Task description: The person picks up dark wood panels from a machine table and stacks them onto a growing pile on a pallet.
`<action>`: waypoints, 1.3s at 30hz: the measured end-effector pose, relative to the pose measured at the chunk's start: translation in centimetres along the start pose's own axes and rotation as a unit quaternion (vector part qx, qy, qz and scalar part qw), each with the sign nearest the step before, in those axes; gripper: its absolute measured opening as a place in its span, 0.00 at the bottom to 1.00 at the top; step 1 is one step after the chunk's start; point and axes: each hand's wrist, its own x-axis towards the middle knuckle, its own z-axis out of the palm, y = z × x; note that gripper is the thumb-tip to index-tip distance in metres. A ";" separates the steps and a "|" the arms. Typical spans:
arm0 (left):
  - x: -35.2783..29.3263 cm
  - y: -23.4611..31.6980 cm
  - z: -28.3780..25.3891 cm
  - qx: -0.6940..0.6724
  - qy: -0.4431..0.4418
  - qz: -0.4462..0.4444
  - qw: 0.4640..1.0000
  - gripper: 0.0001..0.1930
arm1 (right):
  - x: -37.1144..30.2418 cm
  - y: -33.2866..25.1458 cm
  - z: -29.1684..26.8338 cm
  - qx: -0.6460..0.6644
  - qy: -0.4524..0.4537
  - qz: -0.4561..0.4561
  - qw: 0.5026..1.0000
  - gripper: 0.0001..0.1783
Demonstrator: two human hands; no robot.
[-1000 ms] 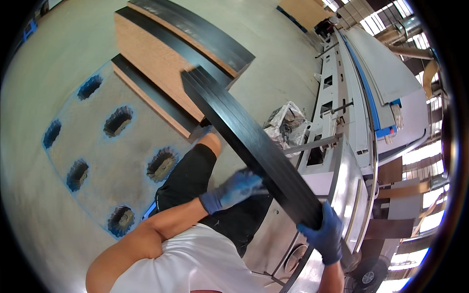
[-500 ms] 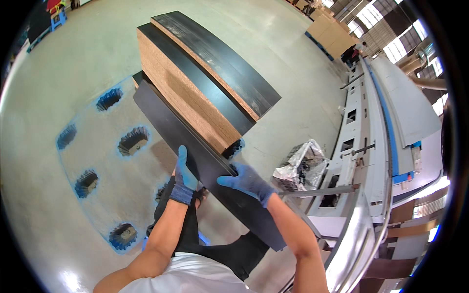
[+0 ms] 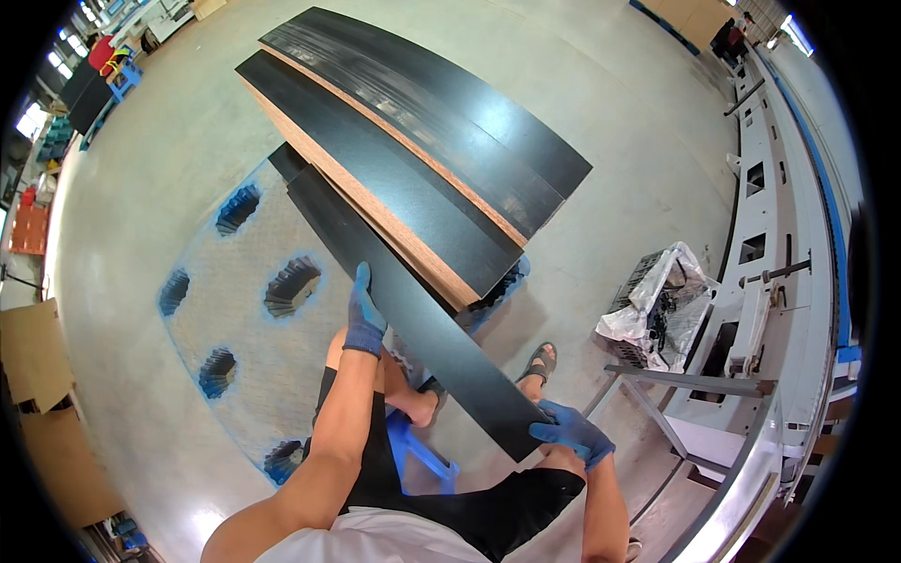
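A long black board (image 3: 427, 324) slants from beside the stack toward my lap, its broad face up. My left hand (image 3: 364, 314), in a blue-grey glove, holds its left edge around mid-length, thumb up along the edge and the other fingers mostly hidden. At the near end, my gloved right hand (image 3: 572, 435) grips the corner, with the fingers partly hidden. Just beyond lies a stack of black-faced boards (image 3: 385, 169) with brown particleboard edges, in two rows side by side. Another dark board end (image 3: 286, 161) shows under the held board's far end.
Beneath the stack is a pallet wrapped in film (image 3: 244, 328), with several dark openings. A crate lined with clear plastic (image 3: 662, 305) stands to the right, by a metal frame (image 3: 694, 380) and a long white machine (image 3: 755, 178). A blue stool (image 3: 413, 455) is under me.
My right hand has slid from the board's middle to its near end. The board now lies flatter, showing its broad face. My left hand stays on the left edge. The view has shifted.
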 end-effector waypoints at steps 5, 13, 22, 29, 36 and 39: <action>5.2 -1.1 -3.1 0.027 0.018 0.004 0.999 0.20 | 3.4 2.2 -0.1 0.143 0.090 0.082 0.982 0.17; 9.6 -2.2 -7.0 0.383 0.192 -0.040 0.903 0.35 | 10.9 14.1 2.1 0.336 0.206 0.059 0.917 0.06; 12.9 -0.9 -10.9 0.297 0.109 -0.106 0.943 0.28 | 14.8 15.9 4.2 0.283 0.242 0.062 0.926 0.20; 12.3 -1.7 -6.6 0.170 -0.023 -0.026 0.985 0.23 | 14.6 9.5 4.5 0.151 0.325 0.019 0.933 0.22; 13.5 -1.3 -11.9 0.173 -0.088 -0.050 0.980 0.23 | 20.2 14.2 9.7 0.174 0.374 0.038 0.910 0.29; 14.3 -1.0 -12.5 0.163 -0.075 -0.036 0.983 0.21 | 20.4 12.3 9.4 0.213 0.358 0.031 0.909 0.24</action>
